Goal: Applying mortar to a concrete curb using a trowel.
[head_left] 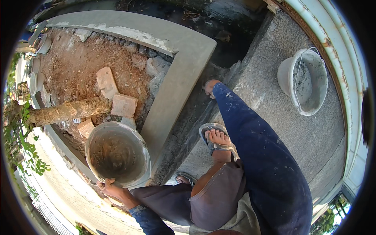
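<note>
At the lower left, my left hand (113,190) is closed on the rim of a bucket (145,150), thumb over the edge. The bucket is tilted toward me, and wet grey-brown mortar coats its inside. My right arm, in a dark blue splashed sleeve, stretches far forward. At its end my right hand (211,88) is curled low beside the inner face of a smooth grey cement curb (178,88). What those fingers hold, if anything, is hidden by the hand and the shade.
A second, mortar-stained bucket (288,76) lies tilted on the rough concrete (262,86) at right. Beyond the curb are reddish soil (74,66), bricks (124,105), rubble (156,66) and a leaning tree trunk (72,111). Dark water (231,23) lies ahead. A white-painted wall (333,39) curves along the right.
</note>
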`<state>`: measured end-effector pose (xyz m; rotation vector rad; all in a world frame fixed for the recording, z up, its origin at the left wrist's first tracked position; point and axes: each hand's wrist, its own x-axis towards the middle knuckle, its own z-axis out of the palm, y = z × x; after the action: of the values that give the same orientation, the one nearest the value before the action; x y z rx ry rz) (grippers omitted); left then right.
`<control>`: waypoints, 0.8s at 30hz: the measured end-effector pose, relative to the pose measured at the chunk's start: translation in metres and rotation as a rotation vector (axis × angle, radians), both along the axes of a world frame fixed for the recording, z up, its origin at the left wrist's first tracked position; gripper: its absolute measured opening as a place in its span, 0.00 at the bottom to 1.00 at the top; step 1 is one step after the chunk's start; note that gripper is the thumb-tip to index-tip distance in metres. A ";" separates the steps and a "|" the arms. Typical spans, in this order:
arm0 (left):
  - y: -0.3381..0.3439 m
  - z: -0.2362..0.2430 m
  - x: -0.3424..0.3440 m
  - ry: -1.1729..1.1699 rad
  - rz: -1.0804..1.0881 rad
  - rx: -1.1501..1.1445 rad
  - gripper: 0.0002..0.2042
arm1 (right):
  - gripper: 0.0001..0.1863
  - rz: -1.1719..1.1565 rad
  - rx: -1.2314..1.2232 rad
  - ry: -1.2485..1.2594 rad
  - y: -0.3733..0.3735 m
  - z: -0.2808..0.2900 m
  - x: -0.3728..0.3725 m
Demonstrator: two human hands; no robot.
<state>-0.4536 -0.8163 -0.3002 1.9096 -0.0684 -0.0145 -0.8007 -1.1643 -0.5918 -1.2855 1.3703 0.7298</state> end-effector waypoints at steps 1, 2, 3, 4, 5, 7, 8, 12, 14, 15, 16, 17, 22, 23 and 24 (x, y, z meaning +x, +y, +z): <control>-0.001 0.002 -0.001 -0.021 0.025 0.021 0.18 | 0.13 0.007 0.009 -0.010 -0.002 -0.014 0.002; -0.003 0.002 -0.001 -0.023 0.024 0.024 0.18 | 0.13 0.192 -0.318 0.003 -0.009 -0.038 -0.008; -0.004 0.001 -0.001 -0.001 -0.004 0.008 0.19 | 0.13 0.376 -0.644 0.020 -0.016 -0.068 -0.020; -0.016 -0.011 -0.006 0.064 -0.060 -0.031 0.20 | 0.13 0.240 -0.663 0.097 -0.037 -0.104 -0.058; -0.028 -0.024 -0.012 0.123 -0.097 -0.066 0.20 | 0.13 0.099 -0.707 0.183 -0.064 -0.126 -0.108; -0.018 -0.018 -0.007 0.068 -0.091 -0.005 0.20 | 0.12 -0.192 -0.370 0.044 -0.064 -0.124 -0.076; -0.020 -0.013 -0.008 0.048 -0.081 0.000 0.20 | 0.12 -0.186 -0.364 0.023 -0.056 -0.115 -0.065; -0.012 -0.003 -0.004 0.008 -0.043 0.015 0.17 | 0.09 -0.049 -0.107 -0.215 -0.023 -0.034 -0.036; -0.006 0.003 -0.002 -0.029 -0.039 0.047 0.16 | 0.12 0.009 0.000 -0.140 -0.022 0.025 -0.012; -0.010 0.004 -0.003 -0.030 -0.021 0.015 0.17 | 0.12 -0.013 -0.052 -0.124 -0.021 0.041 -0.005; -0.013 0.006 -0.003 -0.029 -0.006 -0.017 0.17 | 0.11 -0.039 -0.106 -0.106 -0.020 0.048 -0.003; -0.030 -0.011 -0.008 0.028 -0.056 -0.043 0.17 | 0.11 -0.037 -0.311 -0.040 -0.031 -0.021 -0.040; -0.034 -0.015 -0.004 0.070 -0.140 -0.100 0.17 | 0.11 0.060 -0.312 -0.339 -0.005 -0.045 -0.033; -0.030 -0.013 -0.001 0.063 -0.132 -0.101 0.17 | 0.11 0.067 -0.312 -0.347 0.000 -0.008 -0.018; -0.027 -0.011 0.002 0.059 -0.125 -0.106 0.17 | 0.10 0.043 -0.138 -0.278 0.004 0.025 -0.004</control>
<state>-0.4514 -0.8430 -0.3108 1.7951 -0.1461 -0.1487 -0.8046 -1.1604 -0.5665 -1.4691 1.1849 0.4696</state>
